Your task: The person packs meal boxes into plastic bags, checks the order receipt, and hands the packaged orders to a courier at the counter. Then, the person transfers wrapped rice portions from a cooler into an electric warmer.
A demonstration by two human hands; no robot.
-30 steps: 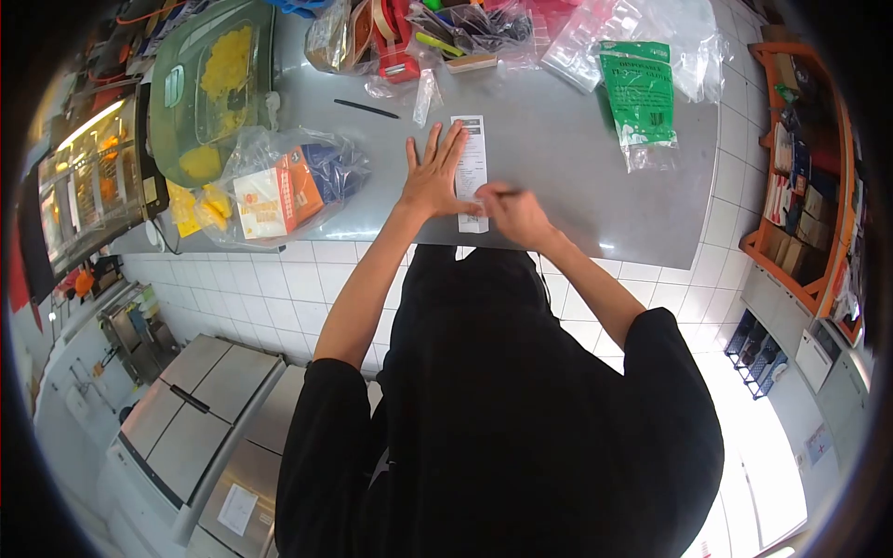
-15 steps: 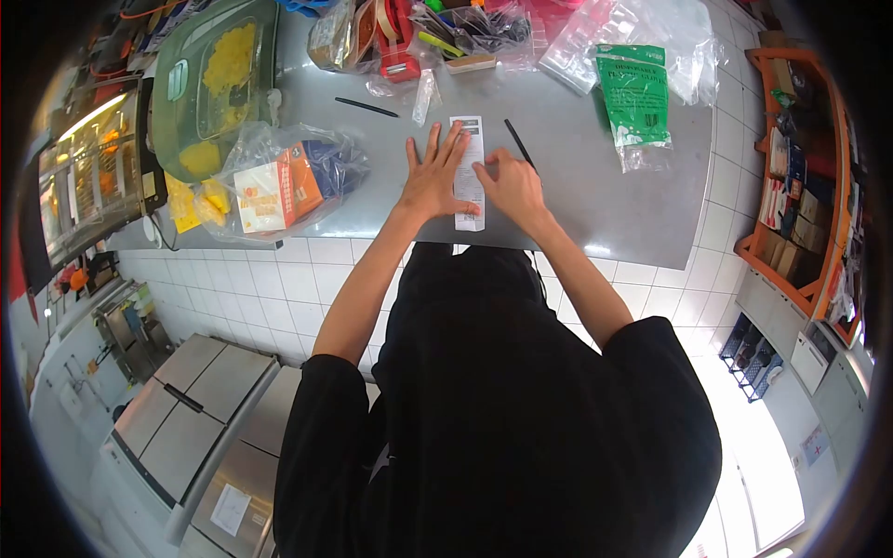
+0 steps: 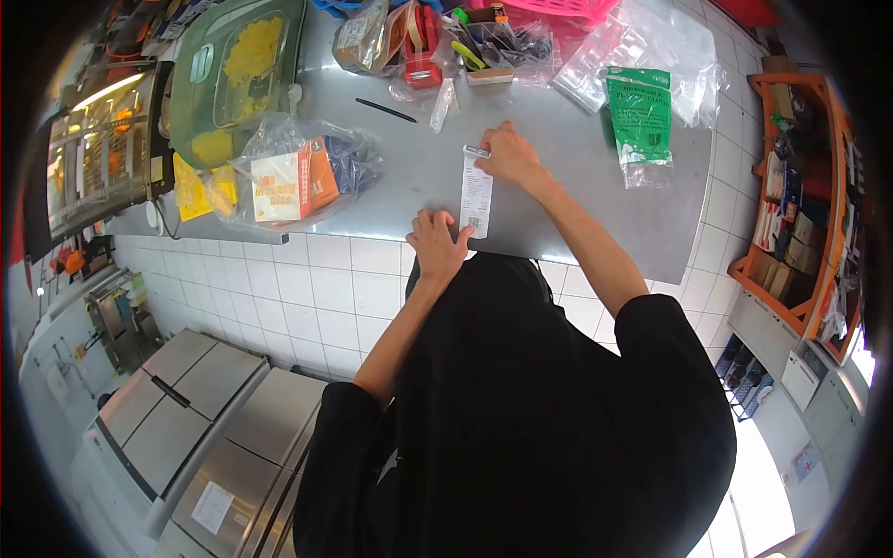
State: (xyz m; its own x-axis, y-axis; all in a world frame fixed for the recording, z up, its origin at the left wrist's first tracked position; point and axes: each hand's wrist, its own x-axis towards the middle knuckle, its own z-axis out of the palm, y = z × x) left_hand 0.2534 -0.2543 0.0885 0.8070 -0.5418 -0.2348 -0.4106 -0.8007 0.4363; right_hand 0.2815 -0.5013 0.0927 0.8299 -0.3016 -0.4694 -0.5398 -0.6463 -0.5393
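Note:
A narrow printed receipt (image 3: 476, 197) lies lengthwise on the metal table, its lower end close to the front edge. My left hand (image 3: 435, 244) rests at the table edge by its lower left corner, fingers bent and apart, the thumb reaching the paper. At the upper end, my right hand (image 3: 510, 156) has its fingers curled in, with thumb and forefinger on the receipt's top right edge. A black pen-like stick (image 3: 385, 110) lies to the upper left. Whatever is under the right palm is hidden.
On the left are a bagged orange-and-white box (image 3: 279, 191) and a green-lidded tub (image 3: 191, 88). Bagged tools and a red tape dispenser (image 3: 421, 56) line the back. A green packet (image 3: 640, 116) and clear plastic bags (image 3: 684, 65) lie at the right.
My left hand has drawn back from lying spread across the receipt to its lower corner. My right hand has moved up to its top end. The second black stick is no longer visible.

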